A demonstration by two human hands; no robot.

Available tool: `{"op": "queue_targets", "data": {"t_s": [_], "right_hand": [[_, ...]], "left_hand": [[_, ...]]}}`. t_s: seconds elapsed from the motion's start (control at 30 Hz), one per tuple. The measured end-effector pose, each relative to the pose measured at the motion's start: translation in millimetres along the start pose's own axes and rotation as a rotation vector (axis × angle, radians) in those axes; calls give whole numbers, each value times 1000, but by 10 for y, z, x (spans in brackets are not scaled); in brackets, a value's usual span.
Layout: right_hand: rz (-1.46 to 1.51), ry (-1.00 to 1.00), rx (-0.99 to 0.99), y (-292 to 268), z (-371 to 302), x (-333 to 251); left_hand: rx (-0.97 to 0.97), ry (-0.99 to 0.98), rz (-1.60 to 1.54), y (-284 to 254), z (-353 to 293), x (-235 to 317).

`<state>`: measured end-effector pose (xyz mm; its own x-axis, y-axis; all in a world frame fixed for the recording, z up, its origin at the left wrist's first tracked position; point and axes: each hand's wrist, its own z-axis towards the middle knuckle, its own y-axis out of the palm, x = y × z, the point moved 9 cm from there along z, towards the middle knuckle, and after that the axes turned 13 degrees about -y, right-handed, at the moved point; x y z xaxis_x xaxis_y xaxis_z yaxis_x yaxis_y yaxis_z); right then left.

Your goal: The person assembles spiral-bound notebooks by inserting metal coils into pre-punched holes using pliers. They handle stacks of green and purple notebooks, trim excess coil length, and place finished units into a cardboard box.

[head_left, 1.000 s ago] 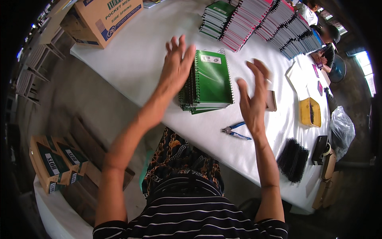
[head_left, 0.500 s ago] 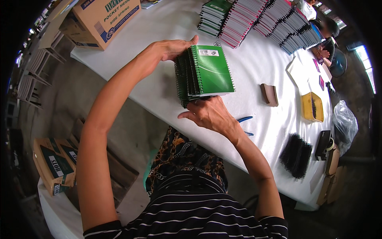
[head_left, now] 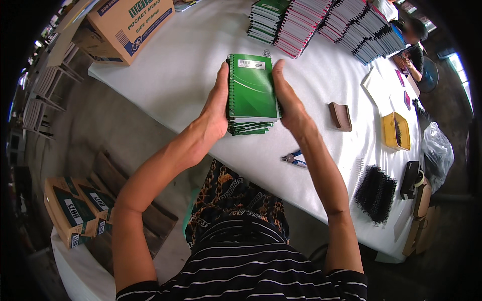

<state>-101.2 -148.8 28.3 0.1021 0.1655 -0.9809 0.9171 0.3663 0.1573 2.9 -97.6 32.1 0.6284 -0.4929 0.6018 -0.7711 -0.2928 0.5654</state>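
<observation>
The left hand (head_left: 216, 110) hugs the coiled side of a stack of shiny green spiral notebooks (head_left: 253, 90) near the edge of the smooth white worktop (head_left: 186, 95), and the right hand (head_left: 291, 103) hugs the other side. Their fingers grip the stack between them, likely so no book slides. Farther right lie bumpy black coils (head_left: 375, 194).
</observation>
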Motion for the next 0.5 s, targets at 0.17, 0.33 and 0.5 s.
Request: {"op": "queue_targets", "data": {"t_s": [0.17,0.33,0.5], "right_hand": [[28,25,49,-42,-45,-38],[254,31,-14,-401,84,557],[352,15,139,78,-431,332]], "left_hand": [[-30,-25,124,-113,64,52],[62,-164,-13,-687,461,-112],[-49,-21,31,-200,108,-114]]}}
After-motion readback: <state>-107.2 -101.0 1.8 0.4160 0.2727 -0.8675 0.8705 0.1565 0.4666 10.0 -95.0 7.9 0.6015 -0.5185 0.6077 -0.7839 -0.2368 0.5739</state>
